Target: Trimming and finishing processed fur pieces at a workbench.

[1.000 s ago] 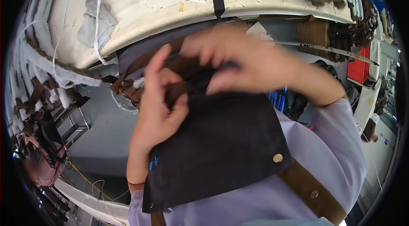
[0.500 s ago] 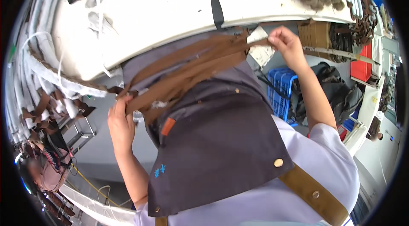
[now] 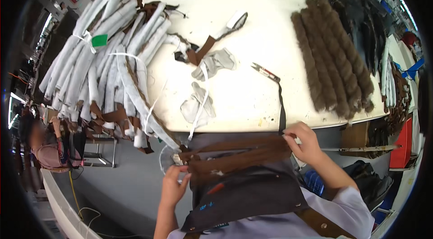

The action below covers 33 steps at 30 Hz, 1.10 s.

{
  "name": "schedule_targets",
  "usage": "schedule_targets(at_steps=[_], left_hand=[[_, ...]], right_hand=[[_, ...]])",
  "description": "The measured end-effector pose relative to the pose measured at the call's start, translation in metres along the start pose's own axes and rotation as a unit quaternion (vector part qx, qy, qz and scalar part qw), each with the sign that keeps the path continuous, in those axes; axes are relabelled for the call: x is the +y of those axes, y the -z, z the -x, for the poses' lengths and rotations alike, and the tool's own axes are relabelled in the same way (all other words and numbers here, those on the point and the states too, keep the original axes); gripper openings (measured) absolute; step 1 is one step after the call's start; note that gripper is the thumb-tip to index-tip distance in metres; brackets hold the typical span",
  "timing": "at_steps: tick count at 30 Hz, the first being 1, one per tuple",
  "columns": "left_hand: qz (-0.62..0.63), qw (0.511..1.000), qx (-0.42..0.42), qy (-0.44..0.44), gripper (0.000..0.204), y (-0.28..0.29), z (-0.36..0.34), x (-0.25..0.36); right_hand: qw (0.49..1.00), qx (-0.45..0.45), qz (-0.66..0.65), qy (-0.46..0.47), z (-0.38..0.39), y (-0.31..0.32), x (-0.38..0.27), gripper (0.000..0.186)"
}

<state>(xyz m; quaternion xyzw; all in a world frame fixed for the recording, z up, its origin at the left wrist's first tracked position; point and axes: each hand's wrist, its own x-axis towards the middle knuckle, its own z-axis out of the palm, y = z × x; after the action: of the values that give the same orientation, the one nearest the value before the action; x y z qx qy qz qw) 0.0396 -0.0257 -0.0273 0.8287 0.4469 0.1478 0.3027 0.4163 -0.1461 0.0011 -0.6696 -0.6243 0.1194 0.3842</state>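
Observation:
Several long brown fabric strips [image 3: 243, 160] stretch across my dark apron [image 3: 252, 198], just below the table's front edge. My left hand [image 3: 175, 187] pinches their left end. At the right end, my right hand [image 3: 303, 142] grips the strips between thumb and fingers. The strips look blurred and overlap, so I cannot tell exactly how many there are. One white padded strip with a brown edge [image 3: 137, 90] hangs off the table, its lower end reaching close to the left end of the brown strips.
On the white table [image 3: 252, 108] lie thread snips [image 3: 266, 72] with a black strap hanging over the edge, pale gloves [image 3: 216, 64], tied white padded rolls [image 3: 85, 58], and brown fur strips [image 3: 333, 58]. A blue basket [image 3: 313, 181] stands below right. Another person [image 3: 45, 144] sits at the left.
The view has tilted up, showing more of the table. Both hands keep hold of the brown strips, which now lie more level across my lap.

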Motion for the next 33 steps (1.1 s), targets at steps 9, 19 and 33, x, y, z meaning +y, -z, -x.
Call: schedule_targets(at_steps=[9,19,33], left_hand=[[0.074,0.993,-0.035,-0.082,0.018,-0.023,-0.016,0.029],[0.082,0.994,-0.003,-0.075,0.015,-0.008,-0.003,0.036],[0.626,0.754,-0.154,-0.121,0.057,-0.015,-0.116,0.182]], right_hand=[[0.965,0.098,0.191,0.153,-0.248,-0.058,0.04,0.039],[0.952,0.195,0.15,0.18,-0.34,-0.032,0.07,0.031],[0.844,0.242,-0.463,0.125,-0.094,-0.022,-0.105,0.015]])
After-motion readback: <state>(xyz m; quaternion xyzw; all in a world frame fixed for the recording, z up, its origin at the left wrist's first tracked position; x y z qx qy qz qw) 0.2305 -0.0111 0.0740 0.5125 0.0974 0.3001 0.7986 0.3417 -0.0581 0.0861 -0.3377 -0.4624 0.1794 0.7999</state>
